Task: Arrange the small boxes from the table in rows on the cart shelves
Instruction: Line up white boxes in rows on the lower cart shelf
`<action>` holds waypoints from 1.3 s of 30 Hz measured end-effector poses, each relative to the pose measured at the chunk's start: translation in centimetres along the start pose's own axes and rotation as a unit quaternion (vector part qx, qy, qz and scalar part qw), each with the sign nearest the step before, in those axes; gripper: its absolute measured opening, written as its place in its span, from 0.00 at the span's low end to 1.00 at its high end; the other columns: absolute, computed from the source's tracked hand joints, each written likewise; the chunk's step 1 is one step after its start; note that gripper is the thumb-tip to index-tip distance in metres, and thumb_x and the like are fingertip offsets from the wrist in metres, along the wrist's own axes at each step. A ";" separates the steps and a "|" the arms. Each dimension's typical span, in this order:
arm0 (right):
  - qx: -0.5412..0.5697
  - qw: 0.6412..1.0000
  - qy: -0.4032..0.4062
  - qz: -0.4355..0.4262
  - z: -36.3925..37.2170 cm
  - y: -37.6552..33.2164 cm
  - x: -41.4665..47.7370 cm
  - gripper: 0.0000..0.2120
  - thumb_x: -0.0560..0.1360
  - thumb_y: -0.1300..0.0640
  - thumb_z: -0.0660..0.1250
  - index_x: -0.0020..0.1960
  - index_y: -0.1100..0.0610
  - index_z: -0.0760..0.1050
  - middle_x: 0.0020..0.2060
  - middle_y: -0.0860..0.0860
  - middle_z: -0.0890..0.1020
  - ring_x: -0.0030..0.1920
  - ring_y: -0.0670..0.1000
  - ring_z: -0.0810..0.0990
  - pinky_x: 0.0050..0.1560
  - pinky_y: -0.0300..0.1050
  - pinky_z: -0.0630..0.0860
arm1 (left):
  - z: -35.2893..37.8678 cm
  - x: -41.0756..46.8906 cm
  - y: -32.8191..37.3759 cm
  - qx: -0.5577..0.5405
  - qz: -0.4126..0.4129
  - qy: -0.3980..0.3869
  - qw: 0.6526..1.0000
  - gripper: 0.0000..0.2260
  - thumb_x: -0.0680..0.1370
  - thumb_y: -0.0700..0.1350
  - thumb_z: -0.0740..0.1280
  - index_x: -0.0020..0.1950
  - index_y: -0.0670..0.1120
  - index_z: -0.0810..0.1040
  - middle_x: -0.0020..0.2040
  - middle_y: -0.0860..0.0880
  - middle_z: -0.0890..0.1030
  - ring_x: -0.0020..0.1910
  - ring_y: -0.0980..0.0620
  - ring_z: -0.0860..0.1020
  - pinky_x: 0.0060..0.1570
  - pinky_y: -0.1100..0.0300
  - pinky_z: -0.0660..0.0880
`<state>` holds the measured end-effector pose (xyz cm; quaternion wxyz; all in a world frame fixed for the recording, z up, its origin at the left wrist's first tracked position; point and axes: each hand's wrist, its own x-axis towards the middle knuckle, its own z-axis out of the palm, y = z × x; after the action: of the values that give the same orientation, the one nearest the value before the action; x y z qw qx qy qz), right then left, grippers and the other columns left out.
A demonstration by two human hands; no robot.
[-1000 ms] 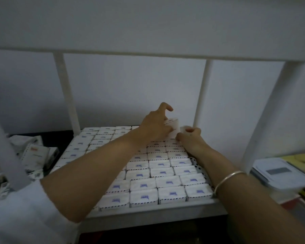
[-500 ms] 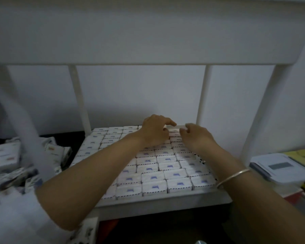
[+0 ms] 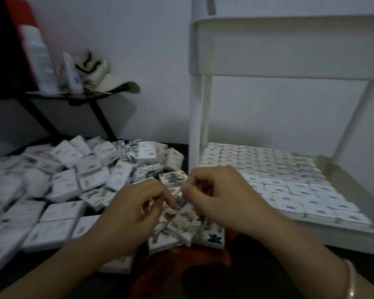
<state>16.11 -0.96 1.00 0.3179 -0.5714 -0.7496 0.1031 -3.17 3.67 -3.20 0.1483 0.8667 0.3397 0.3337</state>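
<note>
Small boxes [image 3: 69, 186] lie in a loose heap on the dark worktop [image 3: 180, 146], left of the white cart [image 3: 195, 104]; many more sit flat in tight rows [image 3: 289, 186] on the lower cart shelf [image 3: 311, 231], which looks nearly full. Both hands hover over the near edge of the heap, off the shelf: left hand [image 3: 130, 214] and right hand [image 3: 222, 197] close together, fingers [image 3: 160, 195] curled inward above a few flower-printed boxes [image 3: 181, 225]. The fingertips of the two hands almost meet, but blur hides whether they pinch a box or only touch one, so cannot tell. Step judged: picking the next box from the heap. The next move calls for a firm pinch on one box, a carry right over the shelf rim, then a free slot; none shows plainly on this shelf, and the upper shelf [image 3: 289, 46] hides its contents
</note>
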 end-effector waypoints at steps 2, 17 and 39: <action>-0.002 0.999 -0.022 -0.033 2.6 -1.8 1.2 0.07 0.76 0.48 0.65 0.42 0.49 0.78 0.28 0.44 0.79 0.31 0.42 0.77 0.33 0.37 0.69 | -1.7 -1.9 -2.1 0.021 -0.036 0.038 0.998 0.15 0.77 0.37 0.63 0.42 0.59 0.78 0.42 0.59 0.79 0.39 0.57 0.77 0.36 0.59 0.74; -0.251 0.964 0.072 -0.047 12.8 -3.9 14.2 0.19 0.78 0.46 0.60 0.64 0.54 0.72 0.59 0.52 0.75 0.61 0.53 0.70 0.57 0.47 0.67 | -9.5 4.5 -13.9 0.244 -0.136 0.081 0.957 0.22 0.75 0.54 0.67 0.67 0.48 0.74 0.62 0.48 0.78 0.62 0.45 0.72 0.61 0.50 0.69; 0.129 0.991 0.019 -0.026 6.6 -3.5 8.5 0.15 0.75 0.44 0.67 0.59 0.47 0.77 0.45 0.41 0.82 0.42 0.43 0.81 0.44 0.44 0.80 | -7.0 1.0 -6.6 0.088 -0.112 0.201 0.969 0.25 0.70 0.55 0.71 0.67 0.59 0.71 0.58 0.57 0.67 0.58 0.59 0.68 0.54 0.66 0.66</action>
<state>8.20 7.13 0.78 0.4059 -0.5081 -0.7382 0.1795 -10.56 9.37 -0.79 0.0371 0.7478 0.4858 0.4510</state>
